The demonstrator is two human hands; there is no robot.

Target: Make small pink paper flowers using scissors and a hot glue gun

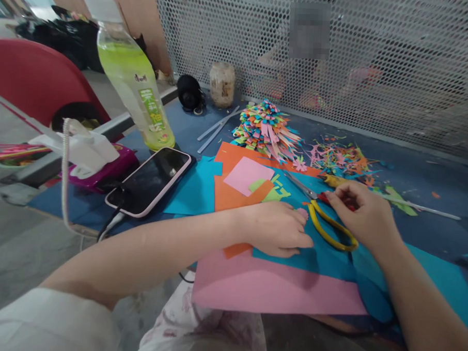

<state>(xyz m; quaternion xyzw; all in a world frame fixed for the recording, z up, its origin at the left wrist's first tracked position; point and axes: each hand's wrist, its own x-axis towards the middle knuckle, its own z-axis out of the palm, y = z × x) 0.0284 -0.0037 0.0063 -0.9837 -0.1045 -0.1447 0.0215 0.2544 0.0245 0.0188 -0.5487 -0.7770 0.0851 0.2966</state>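
Yellow-handled scissors (pixel 311 195) lie on blue paper (pixel 323 263), tips pointing toward an orange sheet (pixel 225 154). Left hand (pixel 280 230) palm down, fingers bent, slightly apart; small pink scrap (pixel 302 213) beside them, partly covered, pinch unclear. Right hand (pixel 362 209): thumb and forefinger close together at a red object (pixel 326 197), mostly hidden; cannot tell its shape or whether gripped.

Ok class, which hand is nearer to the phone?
Left. The left hand is over the blue paper, right of the phone; the right hand is farther right, by the yellow-handled scissors.
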